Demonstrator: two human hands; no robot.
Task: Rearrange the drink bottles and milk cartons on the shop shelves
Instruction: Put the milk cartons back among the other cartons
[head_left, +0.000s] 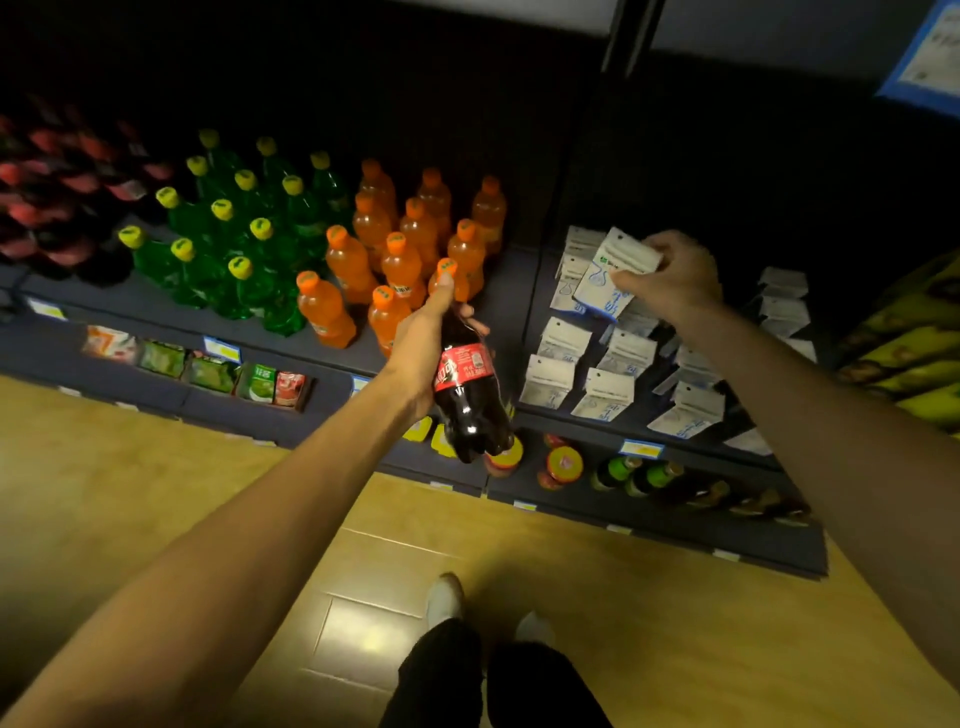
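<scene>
Cola bottle, dark with a red label, is gripped around its upper body by the left hand, fingers and thumb curled round it, the thumb pointing up toward the cap end. It hangs tilted in the air in front of the shelf, its base lower and nearer the person, just in front of the orange bottles.

Taking the orange bottles as the landmark: they stand upright in rows on the shelf. Directly left of them stand green bottles with yellow caps, and further left more dark bottles with red labels, dimly lit. Right of the orange bottles, past a bare strip of shelf, are the milk cartons, white with blue print, set in loose rows. Over their back rows the right hand pinches one carton by its top, holding it tilted and raised above the others.

Below the orange bottles, a lower shelf holds small packets to the left and jars and small bottles to the right. The person's shoes stand on a wooden floor.
</scene>
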